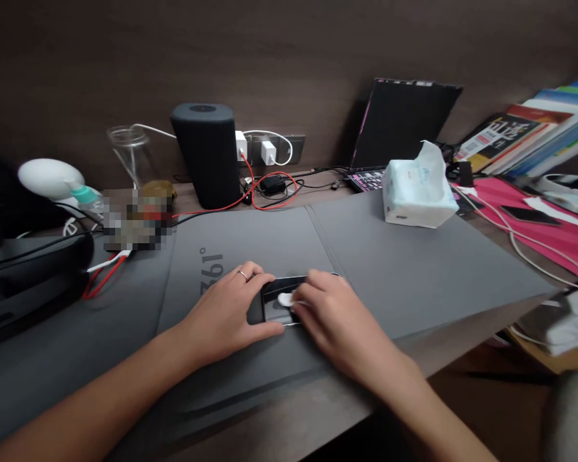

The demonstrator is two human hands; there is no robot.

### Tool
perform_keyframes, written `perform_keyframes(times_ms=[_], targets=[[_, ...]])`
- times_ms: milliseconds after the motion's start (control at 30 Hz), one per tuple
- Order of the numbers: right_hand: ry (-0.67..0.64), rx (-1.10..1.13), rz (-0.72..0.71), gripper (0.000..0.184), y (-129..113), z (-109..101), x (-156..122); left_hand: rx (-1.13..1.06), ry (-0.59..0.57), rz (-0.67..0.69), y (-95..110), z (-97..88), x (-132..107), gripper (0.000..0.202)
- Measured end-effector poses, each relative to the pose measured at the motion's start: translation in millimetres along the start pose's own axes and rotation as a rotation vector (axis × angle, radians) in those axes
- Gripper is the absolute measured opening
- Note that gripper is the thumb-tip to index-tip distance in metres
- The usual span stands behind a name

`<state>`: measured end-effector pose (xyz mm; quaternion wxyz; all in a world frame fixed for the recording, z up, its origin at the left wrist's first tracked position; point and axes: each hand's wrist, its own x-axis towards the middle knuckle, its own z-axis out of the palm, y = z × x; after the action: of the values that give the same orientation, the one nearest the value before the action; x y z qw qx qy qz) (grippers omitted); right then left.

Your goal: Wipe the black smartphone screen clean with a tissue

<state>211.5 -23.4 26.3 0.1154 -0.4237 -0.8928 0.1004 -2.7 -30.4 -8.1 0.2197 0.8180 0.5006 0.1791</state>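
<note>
A black phone (275, 303) lies flat on a grey mat (404, 263) near the desk's front edge. My left hand (228, 314) grips the phone's left end, fingers curled over its far edge and thumb along the near edge; a ring shows on one finger. My right hand (330, 317) covers the phone's right part and pinches a small white wad of tissue (286, 299) against the screen.
A tissue pack (417, 192) stands on the mat at the back right. Behind it are an open laptop (399, 125), books (525, 138) and a pink pad (534, 224). A black speaker (208, 154), chargers, red cable (264, 192), glass jar (132, 154) and black bag (29, 276) stand at the back left.
</note>
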Motion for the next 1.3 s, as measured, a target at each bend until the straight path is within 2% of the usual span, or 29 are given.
perform_keyframes(times_ms=[67,133,200,333,400,467,600,667,767,867,933,1000,1133,1200,1300], targets=[[-0.004,-0.018,-0.066,0.019,-16,8,14,-0.006,-0.005,0.003,0,0.4,0,0.046],[-0.011,-0.021,-0.09,0.019,-17,9,20,-0.011,-0.005,0.008,0,1.0,0,0.044],[-0.013,-0.016,-0.055,0.02,-2,3,14,-0.007,0.007,0.012,-1,1.7,0,0.048],[-0.002,-0.002,0.071,0.022,43,-16,-17,-0.001,0.019,-0.003,0,1.0,0,0.052],[0.004,-0.024,0.104,0.023,55,-21,-24,-0.004,0.02,-0.006,0,-0.6,0,0.052],[0.006,-0.06,0.095,0.023,49,-19,-21,-0.004,0.026,0.0,1,-1.8,0,0.051],[-0.023,-0.115,-0.005,0.021,6,-1,5,0.006,0.022,0.01,1,-0.3,0,0.049],[-0.02,-0.132,-0.052,0.019,-8,4,17,0.013,0.015,0.013,0,1.4,0,0.049],[-0.027,-0.112,-0.044,0.02,3,-1,13,0.014,0.022,0.009,-2,2.9,-1,0.052],[-0.037,-0.063,0.063,0.022,34,-14,-8,0.011,0.037,0.016,-2,2.2,-1,0.053],[-0.012,-0.041,0.135,0.022,46,-18,-17,0.008,0.046,0.026,-1,0.8,-1,0.052],[0.004,-0.025,0.146,0.022,42,-14,-16,0.008,0.048,0.031,0,-0.3,-1,0.051],[-0.007,-0.031,0.043,0.022,2,5,6,0.04,0.052,0.045,-1,0.4,-1,0.049],[-0.007,-0.03,0.006,0.02,-11,11,15,0.05,0.045,0.066,-2,1.4,-1,0.049],[-0.007,0.035,0.004,0.019,-4,7,12,0.042,0.042,0.064,-2,1.3,-1,0.049]])
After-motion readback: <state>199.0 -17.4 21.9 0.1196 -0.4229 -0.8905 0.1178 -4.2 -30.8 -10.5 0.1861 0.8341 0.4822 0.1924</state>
